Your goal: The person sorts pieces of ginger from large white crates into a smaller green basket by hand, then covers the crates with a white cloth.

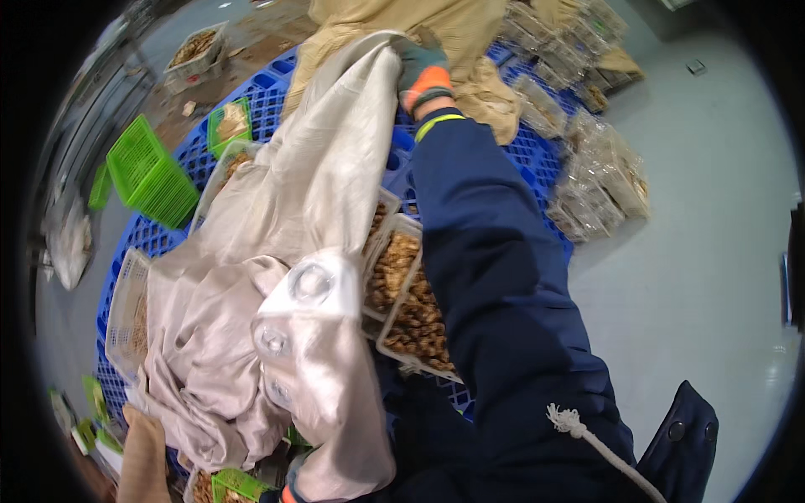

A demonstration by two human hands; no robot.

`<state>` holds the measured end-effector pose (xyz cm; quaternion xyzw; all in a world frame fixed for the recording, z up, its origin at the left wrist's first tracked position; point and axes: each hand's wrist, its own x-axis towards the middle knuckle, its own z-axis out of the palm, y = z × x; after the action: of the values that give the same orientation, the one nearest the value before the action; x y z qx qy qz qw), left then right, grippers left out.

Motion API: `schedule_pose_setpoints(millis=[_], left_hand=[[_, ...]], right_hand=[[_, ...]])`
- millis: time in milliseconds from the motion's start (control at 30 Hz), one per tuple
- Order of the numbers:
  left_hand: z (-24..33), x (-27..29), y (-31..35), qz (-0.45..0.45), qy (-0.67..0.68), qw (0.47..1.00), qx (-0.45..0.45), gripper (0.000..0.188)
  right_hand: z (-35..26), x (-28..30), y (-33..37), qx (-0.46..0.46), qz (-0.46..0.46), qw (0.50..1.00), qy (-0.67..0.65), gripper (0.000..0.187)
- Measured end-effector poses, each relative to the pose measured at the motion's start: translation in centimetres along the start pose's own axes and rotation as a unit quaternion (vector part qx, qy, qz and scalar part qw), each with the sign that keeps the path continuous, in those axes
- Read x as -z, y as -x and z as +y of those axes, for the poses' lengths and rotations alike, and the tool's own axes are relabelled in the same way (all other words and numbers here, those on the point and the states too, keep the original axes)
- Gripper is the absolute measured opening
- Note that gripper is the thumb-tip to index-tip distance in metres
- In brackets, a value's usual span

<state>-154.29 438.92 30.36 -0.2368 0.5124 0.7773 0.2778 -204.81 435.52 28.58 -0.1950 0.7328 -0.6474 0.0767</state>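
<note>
My right hand (422,69), in a grey-green glove with an orange cuff, is stretched far forward and closed on the upper end of a pale cloth (323,159). From there the cloth hangs back toward me in long folds and bunches at the lower left over several crates. Only a bit of my left hand's glove and orange cuff (290,493) shows at the bottom edge beside the cloth; its fingers are hidden. Under my right forearm, white plastic crates (387,345) hold small brown knobbly pieces, partly covered by the cloth and my sleeve.
Blue plastic pallets (262,99) lie beneath the crates. Stacked green baskets (151,172) stand at the left, near a small green basket (229,126). A tan cloth (352,17) covers the far side. Clear packed boxes (599,172) are piled at the right, beside grey floor (696,251).
</note>
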Motion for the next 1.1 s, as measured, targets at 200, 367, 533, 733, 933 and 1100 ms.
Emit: schedule_pose_setpoints(millis=[200,367,533,733,933,1100], left_hand=[[4.6,-16.5,-13.2,-0.236,-0.118,0.953,-0.149,0.079],[-2.9,-17.7,-19.5,0.004,-0.521,0.828,-0.204,0.083],[-0.6,-13.0,-18.8,-0.075,-0.413,0.907,-0.042,0.096],[1.3,-9.5,-21.0,-0.181,-0.444,0.874,-0.078,0.077],[0.5,-6.1,-31.2,0.014,-0.292,0.941,-0.169,0.083],[-1.7,3.8,-40.6,0.150,-0.430,0.839,-0.297,0.090]], right_hand=[[4.5,30.3,14.8,-0.128,0.159,0.970,-0.129,0.016],[18.1,40.0,37.3,-0.379,0.038,0.908,-0.174,0.015],[15.2,39.3,49.3,-0.322,-0.255,0.731,0.546,0.017],[16.4,24.8,48.2,-0.366,0.115,0.923,-0.040,0.025],[9.6,19.8,44.6,-0.492,0.214,0.769,-0.348,0.033],[5.5,22.4,43.7,-0.443,0.227,0.814,-0.299,0.026]])
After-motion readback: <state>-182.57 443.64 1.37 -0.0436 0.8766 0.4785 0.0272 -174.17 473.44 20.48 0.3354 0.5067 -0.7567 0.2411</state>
